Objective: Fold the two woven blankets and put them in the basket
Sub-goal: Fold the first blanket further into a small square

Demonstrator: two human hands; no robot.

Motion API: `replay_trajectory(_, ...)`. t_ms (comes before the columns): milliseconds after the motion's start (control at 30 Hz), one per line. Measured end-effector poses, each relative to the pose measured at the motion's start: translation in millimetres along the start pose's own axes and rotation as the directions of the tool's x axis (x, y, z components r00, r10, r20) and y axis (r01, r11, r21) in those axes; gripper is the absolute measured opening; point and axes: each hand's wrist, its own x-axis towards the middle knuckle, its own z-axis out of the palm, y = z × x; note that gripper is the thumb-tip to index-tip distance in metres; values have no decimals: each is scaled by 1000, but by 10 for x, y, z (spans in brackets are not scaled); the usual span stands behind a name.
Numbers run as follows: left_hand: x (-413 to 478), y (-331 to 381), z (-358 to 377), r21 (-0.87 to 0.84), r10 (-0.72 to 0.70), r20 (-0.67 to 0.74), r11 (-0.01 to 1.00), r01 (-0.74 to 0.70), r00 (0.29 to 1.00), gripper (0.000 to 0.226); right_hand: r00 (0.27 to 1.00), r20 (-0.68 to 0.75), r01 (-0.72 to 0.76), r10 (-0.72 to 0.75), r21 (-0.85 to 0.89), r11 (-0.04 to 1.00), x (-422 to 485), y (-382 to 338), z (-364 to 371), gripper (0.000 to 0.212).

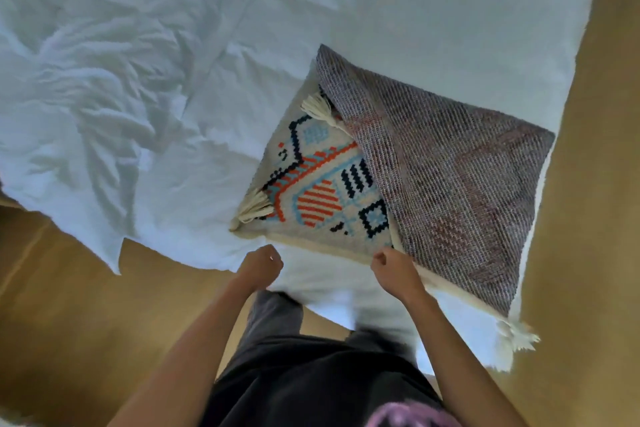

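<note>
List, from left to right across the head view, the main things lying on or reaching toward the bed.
Rumpled white duvet → left hand → patterned blanket face → right hand → folded-over grey-purple blanket underside.

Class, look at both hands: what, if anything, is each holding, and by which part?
The right hand grips the woven blanket at its near edge, by the folded-over flap. The left hand is closed but holds nothing visible.

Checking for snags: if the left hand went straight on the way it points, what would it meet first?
Probably the near edge of the patterned blanket on the bed; the left hand is a closed fist short of it. Depth is unclear.
</note>
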Motion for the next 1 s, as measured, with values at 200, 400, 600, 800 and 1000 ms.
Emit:
replay_trajectory(200,807,-13,-660,239,201,46,949,-206,979,25,997,11,-72,72,14,997,278,-577,563,21)
replay_trajectory(400,1478,-231,-690,376,327,325,816,-439,887,37,1000,17,-9,11,-118,993,720,-974,1074,32)
replay_trajectory(600,1712,-768,-601,886,196,199,384,-262,960,60,992,28,118,-119,-469,875,1134,-1102,1663,46)
replay_trajectory(800,1786,-1058,-602,887,245,121,409,-215,962,51,983,-85,77,-162,-611,788,1287,-1093,1857,38)
replay_trajectory(1000,1773,-985,-569,853,225,269,397,-340,937,50,969,-79,164,-236,-512,843,1280,-1063,1903,43)
